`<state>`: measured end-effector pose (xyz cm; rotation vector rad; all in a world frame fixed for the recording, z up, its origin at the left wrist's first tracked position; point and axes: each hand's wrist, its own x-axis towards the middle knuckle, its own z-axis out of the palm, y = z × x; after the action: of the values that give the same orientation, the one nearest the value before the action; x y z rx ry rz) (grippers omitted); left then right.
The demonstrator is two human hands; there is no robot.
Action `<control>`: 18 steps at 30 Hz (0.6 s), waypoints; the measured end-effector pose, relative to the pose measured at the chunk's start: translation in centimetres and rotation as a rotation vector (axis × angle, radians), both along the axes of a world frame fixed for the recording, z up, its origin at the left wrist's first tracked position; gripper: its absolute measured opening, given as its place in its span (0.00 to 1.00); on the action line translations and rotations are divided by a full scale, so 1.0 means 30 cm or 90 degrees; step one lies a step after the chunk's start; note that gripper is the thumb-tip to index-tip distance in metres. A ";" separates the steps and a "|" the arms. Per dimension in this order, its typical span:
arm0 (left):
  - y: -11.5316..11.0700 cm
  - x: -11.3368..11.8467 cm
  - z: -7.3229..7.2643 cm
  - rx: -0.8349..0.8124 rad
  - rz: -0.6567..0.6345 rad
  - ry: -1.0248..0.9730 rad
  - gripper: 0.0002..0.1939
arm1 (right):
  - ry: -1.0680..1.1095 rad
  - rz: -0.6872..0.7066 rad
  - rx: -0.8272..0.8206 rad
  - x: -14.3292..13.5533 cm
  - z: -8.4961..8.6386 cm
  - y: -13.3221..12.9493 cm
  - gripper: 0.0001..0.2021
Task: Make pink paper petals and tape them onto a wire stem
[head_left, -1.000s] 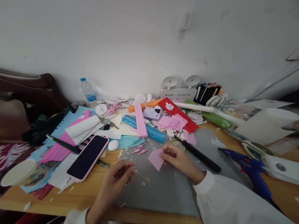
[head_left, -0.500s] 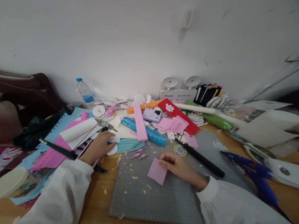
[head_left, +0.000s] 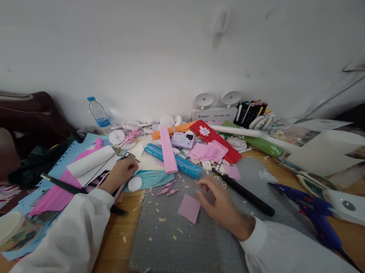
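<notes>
A pink paper square (head_left: 189,208) lies flat on the grey cutting mat (head_left: 176,255). Just to its right, my right hand (head_left: 220,203) hovers with thumb and fingers apart, holding nothing. My left hand (head_left: 119,173) is at the left, its fingers curled in beside a dark-handled item and keys (head_left: 129,155); what they hold, if anything, is hidden. Close below that hand are a white round disc (head_left: 135,183) and a folded teal sheet (head_left: 154,179). Small twisted pink pieces (head_left: 167,189) rest at the mat's upper edge.
A blue glue gun (head_left: 310,207) and a black stick-like tool (head_left: 249,196) lie to the right. Behind the mat are a blue roll (head_left: 174,161), a pink strip (head_left: 169,151), a small lilac camera (head_left: 183,140) and stacked pink squares (head_left: 210,150). A water bottle (head_left: 99,113) stands back left.
My right hand has let go of the pink paper square, which now lies on the mat, and its fingers have spread. My left hand's fingers have curled in from a stretched reach.
</notes>
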<state>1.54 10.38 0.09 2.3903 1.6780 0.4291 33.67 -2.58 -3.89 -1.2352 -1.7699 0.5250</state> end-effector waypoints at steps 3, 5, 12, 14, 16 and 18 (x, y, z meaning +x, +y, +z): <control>-0.001 -0.006 -0.008 0.023 0.002 -0.008 0.09 | 0.006 -0.028 0.042 0.002 0.009 -0.002 0.07; 0.001 -0.012 -0.014 0.038 0.000 -0.019 0.10 | 0.011 -0.033 0.061 0.001 0.012 -0.004 0.08; 0.021 -0.012 0.004 0.031 0.012 -0.058 0.06 | 0.042 -0.024 0.087 -0.009 0.015 -0.007 0.09; 0.004 0.007 0.047 0.034 0.007 -0.088 0.08 | 0.065 -0.022 0.089 -0.009 0.019 -0.010 0.09; -0.041 0.042 0.112 0.034 -0.003 -0.128 0.10 | 0.094 -0.012 0.087 -0.006 0.026 -0.017 0.08; -0.117 0.093 0.189 0.025 -0.007 -0.176 0.12 | 0.129 0.008 0.074 -0.002 0.037 -0.027 0.05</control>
<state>4.34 6.87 5.75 2.2414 1.5469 0.7573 33.61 -3.40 -2.79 -1.0535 -1.6148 0.5278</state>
